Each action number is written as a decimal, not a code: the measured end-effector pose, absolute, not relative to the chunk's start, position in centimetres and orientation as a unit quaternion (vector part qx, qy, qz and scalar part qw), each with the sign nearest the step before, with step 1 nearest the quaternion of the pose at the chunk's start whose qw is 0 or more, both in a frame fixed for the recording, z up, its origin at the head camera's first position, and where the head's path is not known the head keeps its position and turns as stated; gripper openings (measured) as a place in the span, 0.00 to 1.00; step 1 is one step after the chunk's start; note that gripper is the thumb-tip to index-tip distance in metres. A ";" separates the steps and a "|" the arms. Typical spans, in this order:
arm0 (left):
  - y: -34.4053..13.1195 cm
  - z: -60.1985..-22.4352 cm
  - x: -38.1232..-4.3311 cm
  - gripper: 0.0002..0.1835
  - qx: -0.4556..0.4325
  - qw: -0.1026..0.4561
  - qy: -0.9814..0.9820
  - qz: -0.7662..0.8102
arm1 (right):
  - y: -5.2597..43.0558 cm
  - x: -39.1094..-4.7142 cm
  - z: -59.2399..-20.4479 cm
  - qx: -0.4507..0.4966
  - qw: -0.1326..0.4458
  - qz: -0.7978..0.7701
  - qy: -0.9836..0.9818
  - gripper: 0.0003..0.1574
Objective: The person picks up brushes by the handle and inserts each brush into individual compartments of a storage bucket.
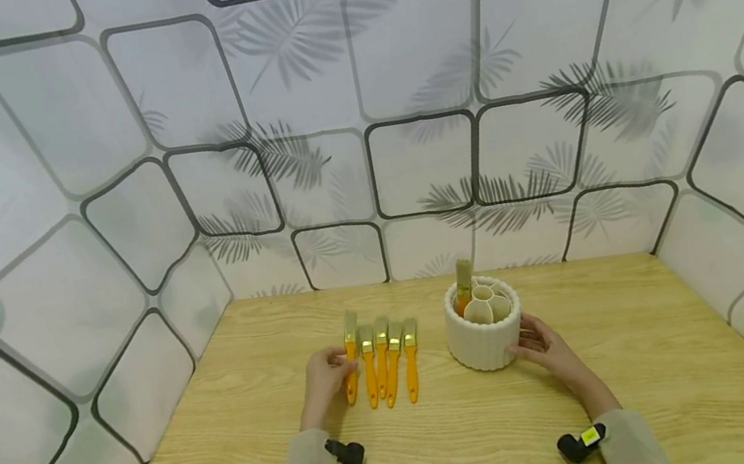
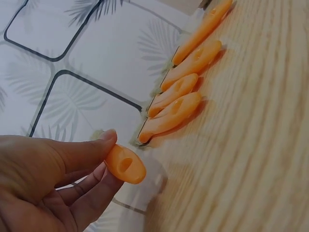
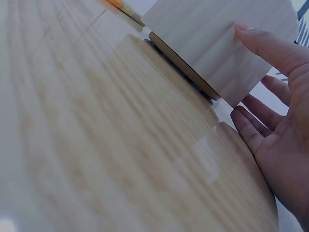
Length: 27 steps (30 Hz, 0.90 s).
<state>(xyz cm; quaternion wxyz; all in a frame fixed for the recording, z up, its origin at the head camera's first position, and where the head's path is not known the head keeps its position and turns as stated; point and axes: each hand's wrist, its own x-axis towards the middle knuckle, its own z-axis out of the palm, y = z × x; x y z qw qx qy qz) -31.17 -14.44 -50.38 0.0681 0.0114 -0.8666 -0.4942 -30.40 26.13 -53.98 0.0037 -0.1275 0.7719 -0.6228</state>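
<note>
In the head view, a slim paintbrush with an orange handle, a metallic band and pale bristles (image 1: 351,345) is pinched by the left hand (image 1: 325,378), its bristles pointed to 12 o'clock and its handle end to about 6. In the left wrist view, the rounded orange end is faced to the camera; the thumb (image 2: 87,152) is pressed to one side of the handle and the bent fingers (image 2: 94,195) are set against the other, with no gap left between brush and fingertips. At 3 o'clock from it, four like paintbrushes (image 1: 393,360) are laid in a row on the pale wood-grain table (image 1: 438,451). Farther off at 3 o'clock, the ribbed white cylindrical container (image 1: 483,345) is loosely cupped at its 4 o'clock side by the right hand (image 1: 545,347), whose thumb is laid on the near wall while its half-curled, well-spread fingers are kept round the edge. Another orange-handled paintbrush (image 1: 464,282) is stood, bristles up, at the 10 o'clock side of the container's opening.
</note>
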 end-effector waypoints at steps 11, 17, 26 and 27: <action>-14.3 -50.1 -31.3 0.15 0.006 0.088 -0.840 -0.535 | 26.2 -30.5 -54.1 -0.127 -0.001 -0.620 0.775 0.43; -14.2 -50.0 -31.4 0.16 -0.002 0.095 -0.840 -0.535 | 26.2 -30.5 -54.2 -0.122 0.005 -0.621 0.774 0.44; -14.0 -49.9 -31.4 0.16 -0.016 0.102 -0.832 -0.546 | 26.0 -30.0 -53.8 -0.122 0.013 -0.625 0.771 0.45; -14.0 -50.0 -31.4 0.15 -0.016 0.100 -0.829 -0.551 | 26.0 -30.0 -53.8 -0.125 0.012 -0.624 0.771 0.45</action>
